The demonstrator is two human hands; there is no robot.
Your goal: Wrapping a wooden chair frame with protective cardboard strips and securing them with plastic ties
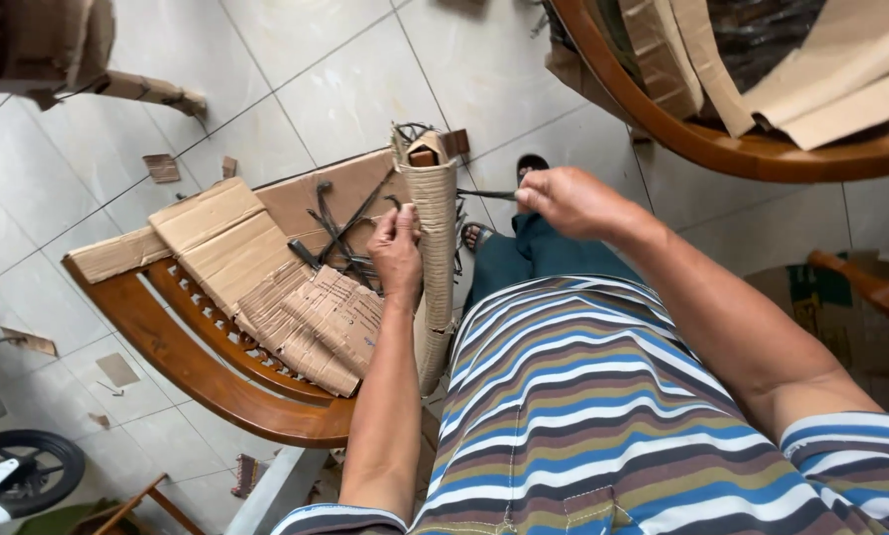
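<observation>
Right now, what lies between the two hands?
In the head view, a woven strap-wrapped piece stands between left hand and right hand, which pulls a dark strand.

Soft, even daylight is filling the scene, and the pale glossy floor tiles (pixel 345 79) are giving off a mild sheen without harsh glare. Shadows are lying faint and diffuse. The wide lens is bending lines at the edges, while focus is staying sharp throughout.

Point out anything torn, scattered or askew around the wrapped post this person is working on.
Torn cardboard lies heaped on the wooden chair frame, and small scraps are scattered over the tiled floor. Loose dark strips lie tangled beside the wrapped post, which the left hand grips while the right hand pulls a strip taut.
</observation>
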